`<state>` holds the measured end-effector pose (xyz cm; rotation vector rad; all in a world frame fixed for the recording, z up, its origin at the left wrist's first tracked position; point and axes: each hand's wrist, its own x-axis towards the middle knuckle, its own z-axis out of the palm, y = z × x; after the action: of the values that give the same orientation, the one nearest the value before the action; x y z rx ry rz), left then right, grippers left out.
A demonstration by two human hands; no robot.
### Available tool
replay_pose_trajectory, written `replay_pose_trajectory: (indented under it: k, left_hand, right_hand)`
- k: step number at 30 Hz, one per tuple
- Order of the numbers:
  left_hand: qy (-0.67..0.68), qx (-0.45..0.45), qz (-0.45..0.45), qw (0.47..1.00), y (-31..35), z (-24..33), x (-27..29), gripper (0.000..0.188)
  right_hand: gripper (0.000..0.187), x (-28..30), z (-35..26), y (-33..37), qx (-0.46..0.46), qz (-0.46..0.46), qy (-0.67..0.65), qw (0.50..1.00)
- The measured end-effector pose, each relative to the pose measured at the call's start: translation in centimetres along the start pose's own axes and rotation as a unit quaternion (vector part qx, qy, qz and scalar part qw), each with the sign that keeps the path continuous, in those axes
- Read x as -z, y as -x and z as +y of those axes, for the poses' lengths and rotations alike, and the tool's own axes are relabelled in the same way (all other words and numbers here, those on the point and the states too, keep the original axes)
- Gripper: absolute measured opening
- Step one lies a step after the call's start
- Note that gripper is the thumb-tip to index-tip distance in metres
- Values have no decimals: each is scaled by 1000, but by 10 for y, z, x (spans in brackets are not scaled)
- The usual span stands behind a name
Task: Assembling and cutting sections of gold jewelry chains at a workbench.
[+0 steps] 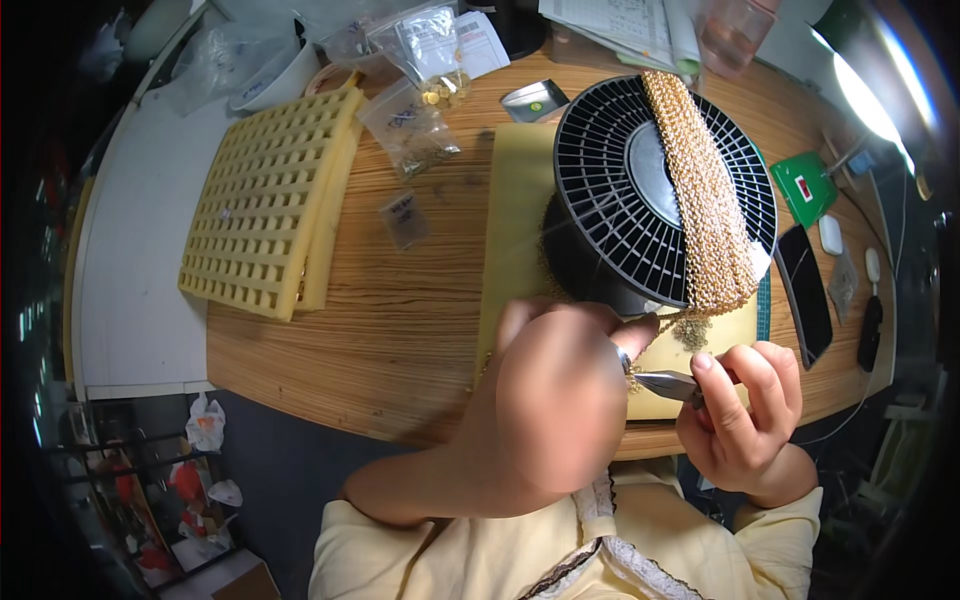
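Observation:
My right hand (745, 412) is closed around a pair of pliers (668, 384), with its slim metal jaws pointing left. Their tip meets a small bunch of gold links beside my left hand (638, 334). That hand is closed on a strand of gold chain (710, 200), which runs down from a thick bundle lying over a black spool (600, 150). A blurred oval covers most of the left hand's fingers. At its edge is a small silvery piece whose kind I cannot tell. Below the spool lies a pile of tiny metal pieces (692, 334) on a pale yellow board (512, 200).
Yellow foam trays (265, 200) with square holes stand at the left. Small plastic bags (410, 130) of metal parts lie at the back. On the right are a dark phone (804, 295), a green box (803, 188) and a lit lamp (865, 95).

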<state>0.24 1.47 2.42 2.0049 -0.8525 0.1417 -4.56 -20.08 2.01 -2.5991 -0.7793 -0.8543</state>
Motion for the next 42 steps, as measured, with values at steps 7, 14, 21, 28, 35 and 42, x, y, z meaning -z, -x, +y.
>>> replay_pose_trajectory:
  k: [7, 14, 21, 28, 35, 42]
  left_hand:
    - [2, 2, 22, 1000, 4, -2, -4, 34]
    - [-116, -15, 120, 986, 5, 7, -20, 48]
    - [-222, -31, 161, 961, 7, 8, -23, 50]
    - [-144, -33, 125, 981, 6, 4, -15, 50]
    - [-151, -42, 101, 982, 4, 6, -12, 46]
    - [-140, -7, 130, 981, 9, -9, -14, 45]
  right_hand:
    - [47, 1, -1, -5, 38, 5, 60, 997]
    - [53, -5, -6, -2, -39, -10, -90, 995]
    - [56, -4, -5, -4, -73, -32, -179, 981]
    - [58, -5, -5, -5, -54, -12, -121, 991]
    - [57, -4, -4, -5, -56, -23, -135, 989]
    - [56, 0, -5, -3, -102, -60, -135, 984]
